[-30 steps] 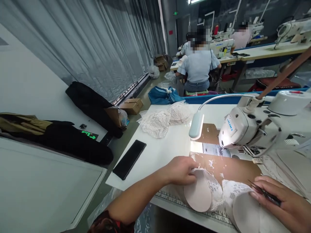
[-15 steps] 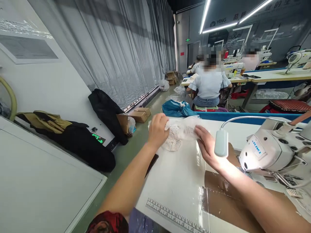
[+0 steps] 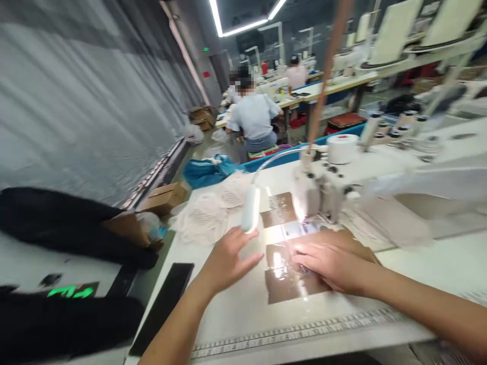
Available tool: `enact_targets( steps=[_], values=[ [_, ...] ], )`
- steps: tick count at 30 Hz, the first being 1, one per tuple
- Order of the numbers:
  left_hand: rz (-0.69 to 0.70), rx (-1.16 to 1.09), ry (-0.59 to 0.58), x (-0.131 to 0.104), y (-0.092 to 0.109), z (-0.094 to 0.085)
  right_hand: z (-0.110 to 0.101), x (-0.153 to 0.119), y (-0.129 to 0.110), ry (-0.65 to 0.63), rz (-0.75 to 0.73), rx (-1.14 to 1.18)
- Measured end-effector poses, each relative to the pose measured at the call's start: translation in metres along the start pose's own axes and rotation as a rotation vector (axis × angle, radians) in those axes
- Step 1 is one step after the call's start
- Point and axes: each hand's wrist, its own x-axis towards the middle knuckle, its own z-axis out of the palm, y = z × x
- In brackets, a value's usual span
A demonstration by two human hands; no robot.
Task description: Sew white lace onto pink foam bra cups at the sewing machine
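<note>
My left hand (image 3: 230, 259) is above the white table (image 3: 228, 314), thumb and fingers apart, holding nothing. It is just below the pale lamp head (image 3: 251, 210) on a bent arm. Left of the lamp lie bunched white lacy pieces (image 3: 201, 218). My right hand (image 3: 331, 263) lies with fingers outstretched over shiny brown patches (image 3: 279, 289) on the table, touching or just above them. In front of it stands the white sewing machine head (image 3: 306, 195). Blur hides detail under the right fingers.
A printed ruler strip (image 3: 266, 340) runs along the front edge. A black flat object (image 3: 165, 304) lies at the left edge. Thread cones (image 3: 375, 124) and a white spool (image 3: 342, 148) are behind the machine. A blue bag (image 3: 209, 171) and a seated person (image 3: 253, 116) are beyond.
The view has swung right. Both hands have left the white lacy material and clear wrapping they held; my right hand is now by the sewing machine, my left beside the lamp.
</note>
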Motion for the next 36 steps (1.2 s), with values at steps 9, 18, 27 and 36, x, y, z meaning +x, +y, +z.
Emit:
enact_targets(
  steps=[9, 18, 27, 36],
  values=[
    [0.417, -0.214, -0.302, 0.116, 0.149, 0.114, -0.015, -0.156, 0.016, 0.38, 0.175, -0.3],
    [0.413, -0.117, -0.344, 0.214, 0.16, 0.191, -0.044, -0.18, 0.031, 0.473, 0.403, -0.063],
    [0.141, -0.491, -0.478, 0.214, 0.158, 0.171, -0.039, -0.177, 0.03, 0.399, 0.396, -0.177],
    [0.513, -0.419, 0.11, 0.146, 0.173, 0.138, -0.023, -0.166, 0.028, 0.317, 0.431, -0.381]
  ],
)
